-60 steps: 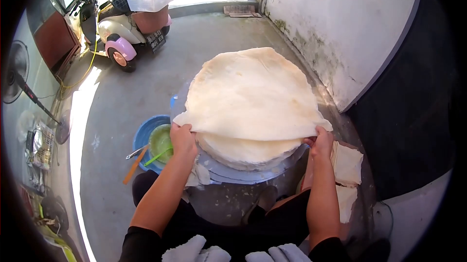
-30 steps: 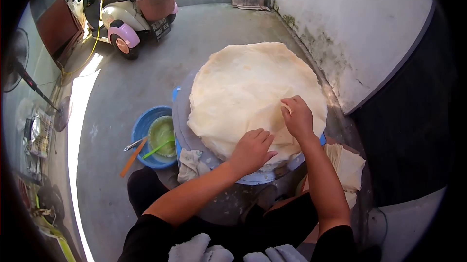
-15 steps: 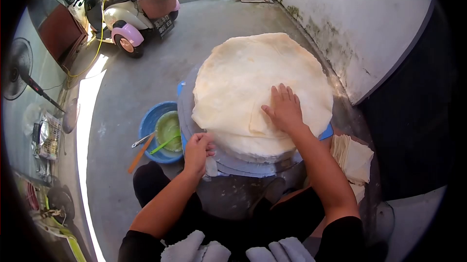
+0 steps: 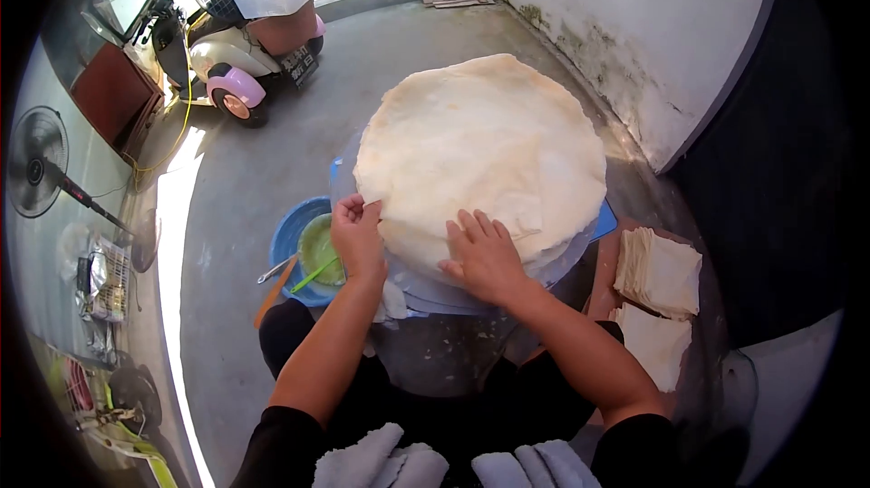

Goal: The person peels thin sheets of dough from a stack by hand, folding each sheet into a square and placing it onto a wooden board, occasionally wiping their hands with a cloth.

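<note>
A thick stack of large, round, thin dough sheets (image 4: pixel 480 125) sits on a round grey board in front of me. My left hand (image 4: pixel 359 236) is at its near left edge, thumb and fingers pinched on the rim of the top dough sheet. Lying flat with fingers spread, my right hand (image 4: pixel 488 257) touches the top near the front edge. Between the hands and the middle, a squarish outline (image 4: pixel 507 184) shows on the surface, like a smaller piece lying there or under the top layer.
Left of the board, a blue basin (image 4: pixel 288 232) holds a green bowl (image 4: pixel 317 248) with a green-handled utensil. Two piles of square sheets (image 4: pixel 657 270) lie at the right. A scooter (image 4: pixel 245 53) stands far left, a fan (image 4: pixel 38 162) nearer. A stained wall (image 4: pixel 625 44) runs along the right.
My left hand has moved up to the stack's edge and pinched the top sheet. My right hand has slid toward me and left, to the front edge. The camera view has shifted slightly.
</note>
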Demonstrator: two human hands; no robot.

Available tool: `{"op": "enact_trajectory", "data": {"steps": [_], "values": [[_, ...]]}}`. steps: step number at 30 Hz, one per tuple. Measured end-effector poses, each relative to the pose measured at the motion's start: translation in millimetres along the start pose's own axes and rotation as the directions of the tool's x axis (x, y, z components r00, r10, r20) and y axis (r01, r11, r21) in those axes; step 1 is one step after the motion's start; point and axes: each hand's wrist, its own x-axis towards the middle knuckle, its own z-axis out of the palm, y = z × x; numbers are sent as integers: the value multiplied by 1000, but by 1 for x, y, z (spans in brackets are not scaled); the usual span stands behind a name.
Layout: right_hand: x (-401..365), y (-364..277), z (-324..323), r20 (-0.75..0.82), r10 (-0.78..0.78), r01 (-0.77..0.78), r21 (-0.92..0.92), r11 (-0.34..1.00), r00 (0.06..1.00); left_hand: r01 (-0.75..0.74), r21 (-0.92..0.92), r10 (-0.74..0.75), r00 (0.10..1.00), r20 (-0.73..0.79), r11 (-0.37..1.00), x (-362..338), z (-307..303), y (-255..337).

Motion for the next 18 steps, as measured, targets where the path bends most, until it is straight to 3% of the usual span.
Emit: {"op": "enact_trajectory", "data": {"steps": [1,2,5,6,7,9,10,12,13,14,15,16,17,18], "values": [[-3,-1,4,-2,5,-5,2,1000,1000,-150,-5,150,984,93,989,-2,13,6],[-5,-1,10,-48,-4,3,-27,1000,999,-209,45,195,957,214,977,-6,29,14],[-8,-1,16,-145,-33,25,-59,998,989,-358,262,187,840,508,896,-28,83,32],[-7,0,16,-191,-48,36,-65,997,980,-418,297,176,785,594,858,-36,100,34],[-5,2,16,-192,-50,38,-67,997,980,-560,262,259,683,683,786,-38,114,20],[-3,4,16,-155,-22,54,200,978,988,-645,296,184,569,801,705,-44,133,-6],[-3,4,15,-155,-21,52,199,979,988,-645,294,185,568,802,705,-43,134,-14],[-5,4,10,-61,17,1,272,962,998,-712,351,-72,391,918,608,-43,137,-32],[-9,5,7,-59,25,-8,273,962,998,-650,389,-178,368,913,653,-39,138,-26],[-12,6,4,-175,-34,58,132,990,984,-649,386,-181,361,915,655,-35,136,-26],[-15,5,-1,-277,-109,108,-18,994,955,-522,393,-227,354,907,757,-31,134,-26],[-18,6,-13,-276,-107,107,-17,994,955,-378,398,-270,347,898,836,-25,130,-25],[-21,9,-32,-124,-31,39,63,997,992,-243,418,-354,268,896,875,-21,127,-22],[-22,16,-46,38,30,-35,130,991,999,-239,422,-353,283,892,875,-17,124,-27]]}}
